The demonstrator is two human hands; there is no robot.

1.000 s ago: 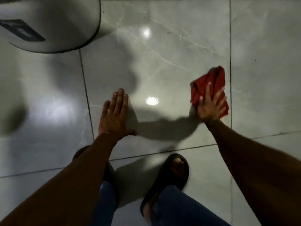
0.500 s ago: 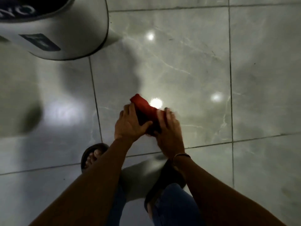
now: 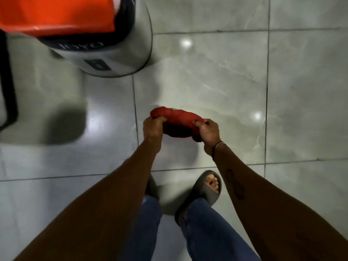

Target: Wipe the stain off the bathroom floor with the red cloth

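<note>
The red cloth (image 3: 177, 121) is bunched into a roll and held above the grey tiled floor (image 3: 216, 81), in the middle of the view. My left hand (image 3: 153, 127) grips its left end. My right hand (image 3: 207, 131) grips its right end. The cloth sags between both fists and is off the floor. I cannot make out a stain on the glossy tiles around it; only light reflections show.
A round metal bin (image 3: 105, 53) with an orange-red lid or bag (image 3: 56, 14) stands at the upper left. A dark post (image 3: 9, 81) runs down the left edge. My feet in dark slides (image 3: 205, 189) stand below the hands.
A second ago my right hand pressed the cloth flat on the floor at the right, my left flat on the tile. Now both hands hold the bunched cloth; the view rose.
</note>
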